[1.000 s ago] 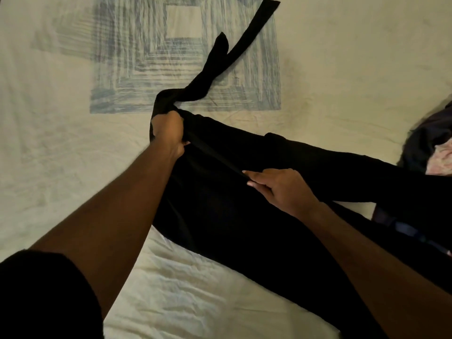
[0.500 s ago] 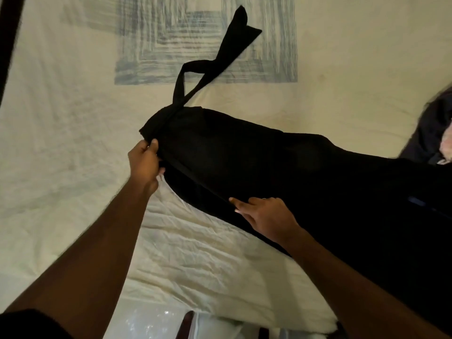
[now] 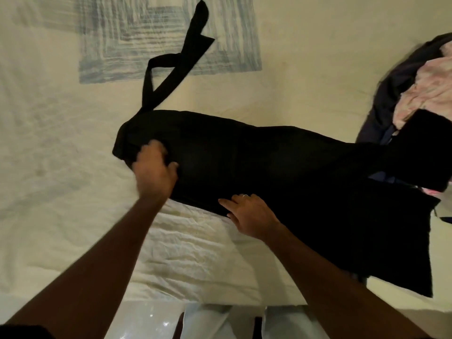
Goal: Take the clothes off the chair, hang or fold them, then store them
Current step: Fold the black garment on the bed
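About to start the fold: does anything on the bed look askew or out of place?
The black garment's tie straps trail loose and crossed over the sheet's blue square, and its right end overlaps the clothes pile.

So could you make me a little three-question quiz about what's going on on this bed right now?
1. True or false: the black garment lies spread out on the bedsheet.
2. Which hand wears a ring and rests flat on the garment's near edge: A) left, B) right?
3. Fill in: the garment's long black straps lie across a ____ square print on the sheet.

Key:
1. True.
2. B. The left hand is at the garment's narrow end, blurred; the heap of other clothes lies far right.
3. Blue.
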